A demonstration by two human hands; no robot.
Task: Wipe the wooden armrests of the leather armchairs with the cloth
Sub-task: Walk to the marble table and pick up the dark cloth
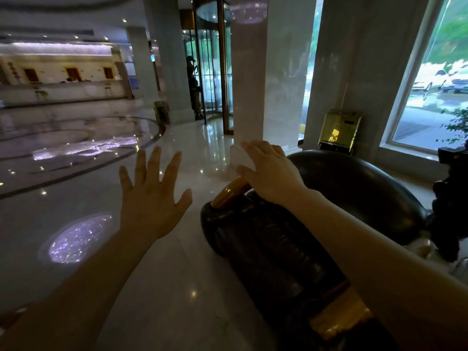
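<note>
Glossy wooden armrest (229,192), seemingly leather armchair (278,244)

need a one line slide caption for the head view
Right hand presses a white cloth onto the armchair's wooden armrest while the left hand hovers open over the marble floor.

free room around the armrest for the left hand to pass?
Free: the marble floor left of the armchair, under the spread, empty left hand. Free too: floor between the armrest front and the pillar. Crowded: the armrest front, where the right hand presses the cloth, and the chair's right side, against a dark stand.
</note>
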